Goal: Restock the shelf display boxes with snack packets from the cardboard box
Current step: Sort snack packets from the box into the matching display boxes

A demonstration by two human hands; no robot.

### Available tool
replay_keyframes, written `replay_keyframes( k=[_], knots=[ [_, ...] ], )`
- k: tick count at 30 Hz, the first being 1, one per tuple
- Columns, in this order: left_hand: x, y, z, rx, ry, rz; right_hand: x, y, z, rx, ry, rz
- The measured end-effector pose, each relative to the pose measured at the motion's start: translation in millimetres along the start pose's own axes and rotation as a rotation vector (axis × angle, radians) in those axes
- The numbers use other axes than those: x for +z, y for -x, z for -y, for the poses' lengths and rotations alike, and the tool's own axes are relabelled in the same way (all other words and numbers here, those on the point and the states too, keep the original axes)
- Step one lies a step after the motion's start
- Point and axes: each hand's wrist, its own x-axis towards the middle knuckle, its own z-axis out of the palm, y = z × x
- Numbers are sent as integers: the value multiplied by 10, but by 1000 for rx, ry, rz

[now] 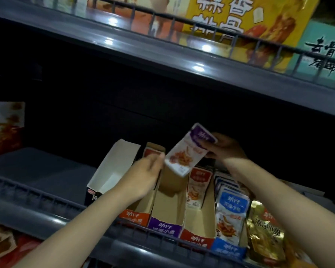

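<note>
Right hand [226, 149] pinches the purple-topped packet [190, 149] by its upper end, tilted, above the purple display box [163, 230]. Left hand [143, 175] is at that box's left wall; blur hides whether it grips. Recommended: steady the wall, then lower the packet upright to the box's rear, label forward. The box stands at the shelf's front rail [46, 202], between the orange box [133, 217] and the red box [196, 239].

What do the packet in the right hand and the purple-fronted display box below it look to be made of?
The packet is likely flexible plastic film: it curves slightly in the right hand and has a smooth printed face. The purple-fronted display box is probably thin printed cardboard: its inner walls are matte tan and its front edge is cut low.
</note>
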Motion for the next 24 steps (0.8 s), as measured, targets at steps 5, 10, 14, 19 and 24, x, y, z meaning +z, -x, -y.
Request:
replay_keyframes(
  k=[5,10,14,19,24],
  knots=[
    [179,-22,263,-51,-432,121,-154,-241,-224,-108,221,-75],
    [257,-57,454,-46,-493,138,6,-535,-388,-165,389,-3],
    [252,-55,484,-10,-466,113,148,-660,-579,-175,650,149],
    [218,-18,440,11,-432,116,236,-639,-773,-128,720,195],
    [181,-7,420,6,-397,135,191,-639,-887,-119,786,224]
  ],
)
